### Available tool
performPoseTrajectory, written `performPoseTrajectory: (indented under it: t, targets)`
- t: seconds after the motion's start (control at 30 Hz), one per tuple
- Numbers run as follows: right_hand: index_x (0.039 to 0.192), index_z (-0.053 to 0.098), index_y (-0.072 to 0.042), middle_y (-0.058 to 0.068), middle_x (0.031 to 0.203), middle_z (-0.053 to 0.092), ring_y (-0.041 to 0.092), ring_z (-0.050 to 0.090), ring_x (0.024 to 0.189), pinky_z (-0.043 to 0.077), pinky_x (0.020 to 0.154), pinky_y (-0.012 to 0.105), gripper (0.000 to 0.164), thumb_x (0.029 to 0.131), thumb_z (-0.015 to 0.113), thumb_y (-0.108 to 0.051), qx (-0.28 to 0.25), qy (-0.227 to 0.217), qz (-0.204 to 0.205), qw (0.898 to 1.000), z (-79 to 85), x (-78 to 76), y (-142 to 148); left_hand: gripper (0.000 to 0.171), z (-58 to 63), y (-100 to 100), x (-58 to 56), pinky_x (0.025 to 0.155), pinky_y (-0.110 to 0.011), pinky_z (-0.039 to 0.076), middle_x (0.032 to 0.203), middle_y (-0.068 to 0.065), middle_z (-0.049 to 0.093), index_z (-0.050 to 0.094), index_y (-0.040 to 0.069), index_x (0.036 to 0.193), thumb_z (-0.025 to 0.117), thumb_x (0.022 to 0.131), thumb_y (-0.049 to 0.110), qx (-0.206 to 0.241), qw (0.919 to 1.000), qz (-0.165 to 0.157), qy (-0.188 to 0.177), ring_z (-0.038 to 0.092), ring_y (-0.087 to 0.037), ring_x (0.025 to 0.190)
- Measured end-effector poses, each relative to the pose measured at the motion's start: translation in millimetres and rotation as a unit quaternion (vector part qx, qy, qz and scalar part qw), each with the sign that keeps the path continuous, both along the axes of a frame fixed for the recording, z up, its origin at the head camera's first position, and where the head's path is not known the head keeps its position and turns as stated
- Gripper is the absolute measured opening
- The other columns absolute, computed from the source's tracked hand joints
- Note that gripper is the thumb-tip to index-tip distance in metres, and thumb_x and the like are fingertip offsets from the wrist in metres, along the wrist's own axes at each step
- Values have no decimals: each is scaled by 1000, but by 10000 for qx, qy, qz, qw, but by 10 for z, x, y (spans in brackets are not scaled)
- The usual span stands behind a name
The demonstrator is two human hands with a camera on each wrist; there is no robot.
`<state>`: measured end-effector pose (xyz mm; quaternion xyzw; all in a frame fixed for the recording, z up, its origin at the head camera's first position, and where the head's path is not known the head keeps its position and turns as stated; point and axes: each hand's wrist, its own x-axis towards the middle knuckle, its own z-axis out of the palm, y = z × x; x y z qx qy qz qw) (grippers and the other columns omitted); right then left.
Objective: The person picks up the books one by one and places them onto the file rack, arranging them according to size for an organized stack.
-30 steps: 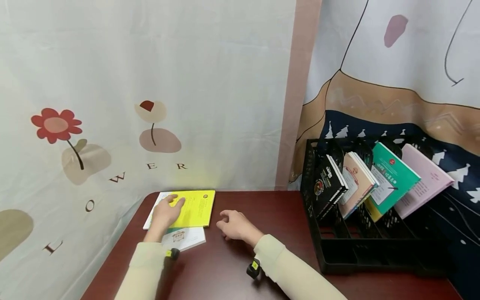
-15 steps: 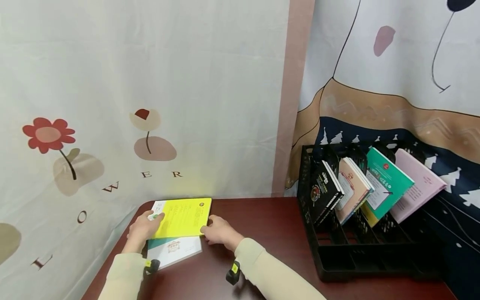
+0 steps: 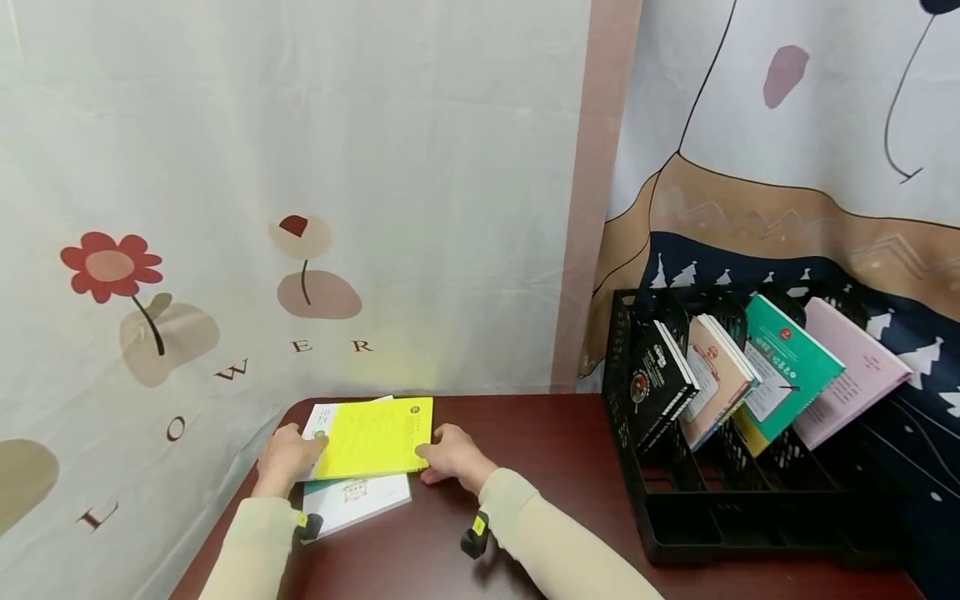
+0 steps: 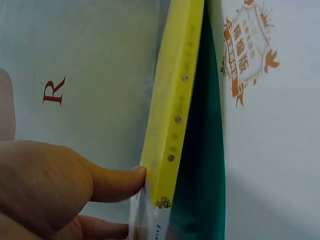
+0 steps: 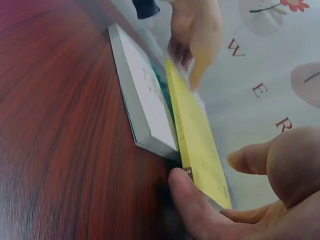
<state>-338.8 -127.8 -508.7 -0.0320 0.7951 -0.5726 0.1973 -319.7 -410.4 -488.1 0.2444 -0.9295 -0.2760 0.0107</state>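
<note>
A yellow book (image 3: 378, 437) with a white strip along its left end is held between two hands, tilted up off a white-and-green book (image 3: 363, 496). My left hand (image 3: 287, 458) grips its left end, thumb on the cover; in the left wrist view the thumb (image 4: 117, 184) presses near the spine and a finger shows beneath. My right hand (image 3: 457, 457) holds the near right corner, thumb above and fingers under the edge. The right wrist view shows a gap between the yellow book (image 5: 197, 135) and the white book (image 5: 145, 95) lying on the table.
A black rack (image 3: 652, 487) stands at the right of the dark red table (image 3: 540, 467). Leaning in its slots are black books (image 3: 656, 383), beige books (image 3: 708, 375), a green book (image 3: 791, 362) and a pink book (image 3: 851, 375). A printed curtain (image 3: 450, 208) hangs behind.
My left hand has moved from over the yellow book to its left end. The right hand has come from beside it to its right corner. The yellow book has risen slightly off the lower book.
</note>
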Motion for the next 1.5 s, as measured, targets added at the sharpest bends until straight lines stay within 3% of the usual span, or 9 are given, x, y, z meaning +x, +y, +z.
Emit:
performPoseTrajectory:
  t: [0.27,0.53,0.73,0.87,1.0,1.17,1.37,1.43,1.5]
  targets:
    - [92,67,-1,5,64,59,15,55,50,53,47,25,34,102,68,-34,-311,-13,99,9995,-42,-30,441,71,32,324,-38,95,-56,52,138,-37,51,33,-13,154,57,96,21,937,9954,-61,197,57,-44,112]
    - [116,53,-2,8,74,69,16,59,51,55,51,33,35,102,66,-31,-762,586,-102,9953,199,3,1149,56,235,1032,-30,67,-34,55,124,-27,57,34,1,150,54,102,21,1746,9777,-651,967,67,-26,84]
    - [126,46,-7,23,103,72,30,74,79,60,65,40,32,104,62,-25,-1228,1225,-635,9828,529,129,1613,56,542,1670,-4,71,-33,55,122,-24,60,33,4,154,55,104,18,2455,9517,-948,1581,67,-27,89]
    - [136,44,-10,25,105,71,28,76,78,62,64,37,35,107,58,-22,-1400,1569,-1030,9722,696,119,1898,54,682,2111,-52,74,-35,55,118,-21,62,36,9,152,56,103,17,2618,9421,-990,1846,67,-29,90]
    - [148,43,-14,25,108,70,26,76,77,62,64,34,44,109,56,-28,-1178,1956,-1145,9668,779,95,2161,51,692,2421,-105,78,-36,54,114,-17,64,38,11,150,58,104,20,2819,9359,-997,1861,69,-27,90]
    - [155,42,-17,24,110,69,24,75,78,61,66,34,51,109,56,-33,-888,2010,-1010,9703,800,28,2394,61,580,2511,-106,77,-39,60,117,-18,68,31,9,157,60,104,23,3024,9282,-1386,1669,74,-27,91]
    - [150,50,-19,21,105,73,26,75,75,62,62,36,44,108,59,-29,-710,1975,-648,9756,828,-47,2600,90,471,2445,-141,110,-60,47,162,-18,45,15,13,169,65,101,45,2184,9443,-1882,1585,53,-38,140]
    - [149,52,-19,20,101,73,27,75,74,63,61,37,43,107,60,-27,-559,2005,-327,9775,831,-44,2637,94,457,2442,-158,113,-59,44,167,-15,39,18,18,170,65,98,55,1759,9515,-1974,1574,46,-37,145]
    - [148,55,-18,17,97,74,28,75,72,63,61,38,43,107,62,-26,-357,2130,69,9764,829,-36,2658,92,449,2447,-172,105,-55,52,159,-13,50,29,20,168,66,94,63,1665,9491,-2213,1502,60,-35,132]
